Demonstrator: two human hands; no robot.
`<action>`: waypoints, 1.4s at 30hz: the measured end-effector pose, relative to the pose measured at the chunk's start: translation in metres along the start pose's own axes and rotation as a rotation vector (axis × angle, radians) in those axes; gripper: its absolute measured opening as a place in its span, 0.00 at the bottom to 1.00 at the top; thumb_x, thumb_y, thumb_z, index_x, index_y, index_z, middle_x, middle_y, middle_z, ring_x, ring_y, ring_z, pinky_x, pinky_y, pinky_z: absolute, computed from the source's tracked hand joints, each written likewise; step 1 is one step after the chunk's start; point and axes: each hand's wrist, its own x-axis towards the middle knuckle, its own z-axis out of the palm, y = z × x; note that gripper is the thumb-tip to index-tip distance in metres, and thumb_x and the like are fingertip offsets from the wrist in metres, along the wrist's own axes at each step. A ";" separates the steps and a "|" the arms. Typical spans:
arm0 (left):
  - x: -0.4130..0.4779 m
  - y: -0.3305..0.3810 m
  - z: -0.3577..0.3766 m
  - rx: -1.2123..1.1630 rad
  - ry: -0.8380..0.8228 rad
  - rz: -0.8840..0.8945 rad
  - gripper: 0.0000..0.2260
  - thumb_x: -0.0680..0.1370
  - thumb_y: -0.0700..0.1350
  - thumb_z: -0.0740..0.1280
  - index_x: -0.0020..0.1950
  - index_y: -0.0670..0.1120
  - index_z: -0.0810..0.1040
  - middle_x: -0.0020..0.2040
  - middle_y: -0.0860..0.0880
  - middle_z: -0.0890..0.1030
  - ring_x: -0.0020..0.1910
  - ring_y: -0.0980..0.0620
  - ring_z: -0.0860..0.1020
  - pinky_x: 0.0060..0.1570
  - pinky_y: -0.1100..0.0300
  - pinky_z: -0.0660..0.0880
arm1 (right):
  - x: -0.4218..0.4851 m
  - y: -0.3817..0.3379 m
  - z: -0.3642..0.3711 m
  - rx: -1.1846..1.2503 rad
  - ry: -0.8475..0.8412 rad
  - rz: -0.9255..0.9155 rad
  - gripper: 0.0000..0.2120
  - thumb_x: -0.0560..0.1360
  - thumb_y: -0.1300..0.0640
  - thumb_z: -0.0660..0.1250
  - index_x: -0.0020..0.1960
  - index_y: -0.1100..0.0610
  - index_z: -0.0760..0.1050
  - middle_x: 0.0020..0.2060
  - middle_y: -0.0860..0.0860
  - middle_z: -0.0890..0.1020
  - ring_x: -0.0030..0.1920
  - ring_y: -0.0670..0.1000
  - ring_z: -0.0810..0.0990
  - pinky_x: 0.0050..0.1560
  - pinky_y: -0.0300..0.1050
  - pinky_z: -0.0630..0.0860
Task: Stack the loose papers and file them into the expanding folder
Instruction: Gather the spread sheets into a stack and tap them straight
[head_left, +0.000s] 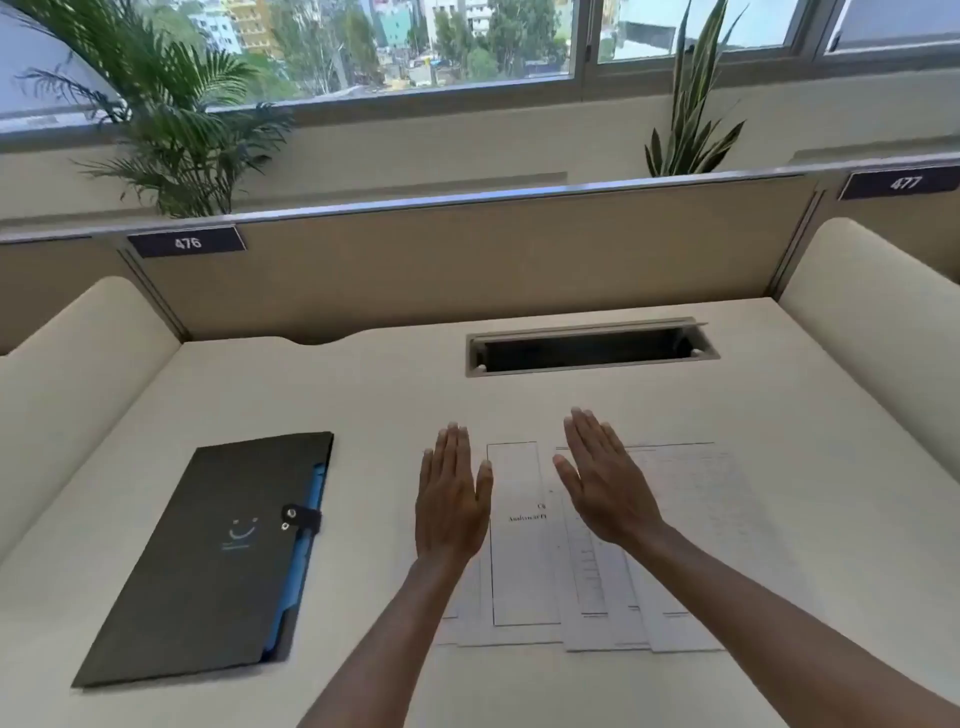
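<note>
Several loose white papers (691, 530) lie fanned out and overlapping on the cream desk (519, 395), right of centre. A dark expanding folder (208, 566) with a snap strap and blue inner pockets lies closed on the left, tilted. My left hand (451, 499) hovers flat, fingers together and palm down, over the left edge of the papers. Over the middle sheets my right hand (605, 483) is held the same way. Neither hand holds anything. Parts of the papers are hidden under my hands and forearms.
A rectangular cable slot (592, 348) is sunk into the desk behind the papers. A beige partition (467, 260) with number plates 476 and 477 closes off the back. Curved cream side dividers (872, 312) flank the desk. Plants stand behind the partition by the window.
</note>
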 end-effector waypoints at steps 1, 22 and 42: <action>-0.009 0.000 0.003 -0.010 -0.034 -0.029 0.26 0.84 0.53 0.48 0.80 0.46 0.49 0.81 0.48 0.51 0.78 0.56 0.45 0.77 0.58 0.42 | -0.009 0.000 0.004 -0.006 -0.033 0.014 0.30 0.83 0.44 0.43 0.80 0.58 0.47 0.80 0.53 0.49 0.80 0.48 0.43 0.77 0.42 0.38; -0.097 -0.016 0.048 0.062 -0.269 -0.038 0.27 0.83 0.53 0.51 0.80 0.45 0.51 0.81 0.49 0.51 0.78 0.57 0.44 0.76 0.60 0.40 | -0.108 0.007 0.059 0.038 -0.281 0.106 0.34 0.81 0.39 0.41 0.80 0.57 0.42 0.81 0.50 0.44 0.80 0.46 0.41 0.80 0.45 0.42; -0.074 -0.041 0.016 -0.071 -0.022 -0.257 0.23 0.78 0.43 0.66 0.72 0.40 0.68 0.75 0.42 0.67 0.76 0.44 0.61 0.76 0.48 0.56 | -0.070 0.076 -0.002 0.127 -0.002 0.434 0.26 0.82 0.55 0.59 0.76 0.64 0.62 0.79 0.57 0.57 0.80 0.54 0.53 0.79 0.50 0.48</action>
